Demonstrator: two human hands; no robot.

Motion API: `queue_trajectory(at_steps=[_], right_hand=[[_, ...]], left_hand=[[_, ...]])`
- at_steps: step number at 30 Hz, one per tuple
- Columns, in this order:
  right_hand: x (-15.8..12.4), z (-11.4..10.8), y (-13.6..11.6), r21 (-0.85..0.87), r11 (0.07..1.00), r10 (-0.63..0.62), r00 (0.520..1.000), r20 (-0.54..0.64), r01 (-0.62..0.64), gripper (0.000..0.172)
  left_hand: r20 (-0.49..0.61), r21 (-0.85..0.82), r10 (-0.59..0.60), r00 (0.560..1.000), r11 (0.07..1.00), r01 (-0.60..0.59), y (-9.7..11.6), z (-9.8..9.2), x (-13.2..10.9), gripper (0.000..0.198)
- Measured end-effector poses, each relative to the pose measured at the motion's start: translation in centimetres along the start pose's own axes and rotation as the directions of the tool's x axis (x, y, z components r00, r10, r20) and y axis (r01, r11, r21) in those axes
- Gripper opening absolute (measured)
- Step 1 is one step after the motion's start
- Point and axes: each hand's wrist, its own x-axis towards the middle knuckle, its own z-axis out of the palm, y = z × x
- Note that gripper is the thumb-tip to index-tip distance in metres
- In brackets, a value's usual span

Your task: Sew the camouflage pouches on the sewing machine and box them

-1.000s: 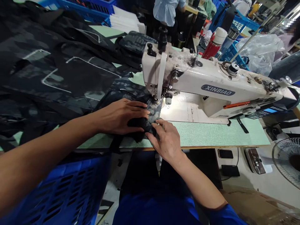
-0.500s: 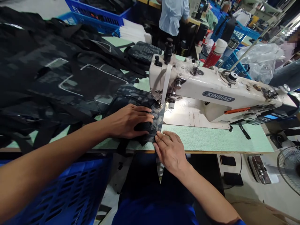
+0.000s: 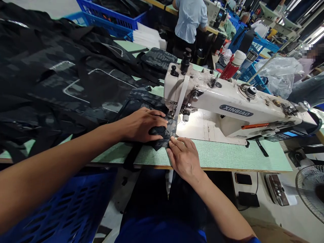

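A dark camouflage fabric piece (image 3: pixel 148 98) lies under the needle area of a white sewing machine (image 3: pixel 212 98). My left hand (image 3: pixel 145 125) rests on this piece with its fingers spread, thumb apart from the others, left of the needle. At the front corner of the piece, my right hand (image 3: pixel 184 156) pinches the fabric edge between thumb and fingers. A white strip (image 3: pixel 182 92) hangs down the front of the machine head. The part of the fabric beneath my left palm is hidden.
A big heap of dark camouflage fabric with straps (image 3: pixel 58 77) covers the left of the green table (image 3: pixel 227 157). Blue crates (image 3: pixel 113 15), a red bottle (image 3: pixel 231 65) and a person in a light blue shirt (image 3: pixel 191 20) are behind. A fan (image 3: pixel 311 185) stands at the lower right.
The fabric and both hands have shifted slightly away from the table's front edge, toward the needle. The whole view has also moved a little.
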Motion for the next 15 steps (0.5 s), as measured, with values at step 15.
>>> queue_trajectory(at_steps=[15], right_hand=[[5.2, -0.3, 3.2, -0.071, 0.997, 0.004, 0.998, 0.060, 0.000, 0.034]], left_hand=[[-0.059, 0.001, 0.036, 0.998, 0.999, -0.036, -4.8, -0.3, 4.2, 0.032]])
